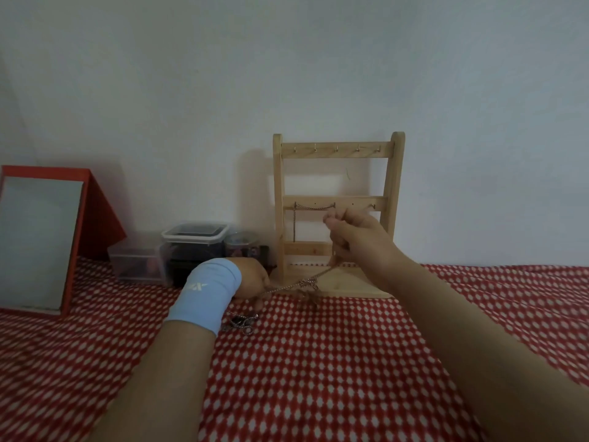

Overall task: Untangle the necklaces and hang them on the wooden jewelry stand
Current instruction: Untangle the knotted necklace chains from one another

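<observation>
Chain (288, 287) taut, slanting up-right, L hand (251, 279) & R hand (353, 234) both pinching ends

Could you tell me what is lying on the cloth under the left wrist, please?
A small heap of silver chain and rings lies on the red patterned cloth, partly under the blue wristband. How far it runs beneath the arm is hidden.

Red white-dotted cloth surface (318, 362), wooden jewelry stand (338, 218), red-framed mirror (38, 240), plastic boxes (191, 247), loose chains (240, 323)
</observation>
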Demonstrator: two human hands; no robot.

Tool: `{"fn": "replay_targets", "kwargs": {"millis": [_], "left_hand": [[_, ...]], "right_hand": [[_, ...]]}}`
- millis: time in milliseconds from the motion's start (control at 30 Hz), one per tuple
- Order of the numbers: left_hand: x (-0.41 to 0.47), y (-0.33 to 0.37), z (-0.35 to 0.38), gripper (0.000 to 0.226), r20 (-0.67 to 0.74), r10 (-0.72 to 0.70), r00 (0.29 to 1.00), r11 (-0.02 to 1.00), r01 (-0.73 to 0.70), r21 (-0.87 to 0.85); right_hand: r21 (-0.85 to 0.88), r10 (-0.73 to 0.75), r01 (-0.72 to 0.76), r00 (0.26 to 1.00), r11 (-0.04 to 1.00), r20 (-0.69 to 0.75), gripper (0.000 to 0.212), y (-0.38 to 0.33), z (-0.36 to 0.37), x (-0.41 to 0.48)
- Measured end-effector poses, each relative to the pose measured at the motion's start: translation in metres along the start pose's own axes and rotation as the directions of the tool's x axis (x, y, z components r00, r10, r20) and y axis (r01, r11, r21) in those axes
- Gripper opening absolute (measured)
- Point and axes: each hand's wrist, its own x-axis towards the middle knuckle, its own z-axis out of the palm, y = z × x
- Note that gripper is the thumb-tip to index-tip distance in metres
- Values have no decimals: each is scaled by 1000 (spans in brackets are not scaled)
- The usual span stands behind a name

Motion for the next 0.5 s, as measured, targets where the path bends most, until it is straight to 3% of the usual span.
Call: {"fn": "replay_targets", "kwargs": {"millis": [100, 233, 367, 500], "left_hand": [[-2, 1, -2, 31, 57, -17, 998, 999, 15, 31], [-1, -5, 0, 24, 233, -60, 971, 991, 87, -106], [-3, 7, -3, 42, 272, -37, 962, 998, 20, 65], [-8, 29, -1, 44, 81, 148, 986, 983, -155, 95]], "right_hand": [[-425, -23, 53, 997, 904, 76, 9, 2, 2, -1], [-744, 261, 46, 920, 666, 291, 12, 3, 2, -4], [-850, 582, -31, 742, 526, 332, 27, 2, -2, -6], [-885, 548, 74, 761, 459, 348, 43, 2, -4, -5]]}}
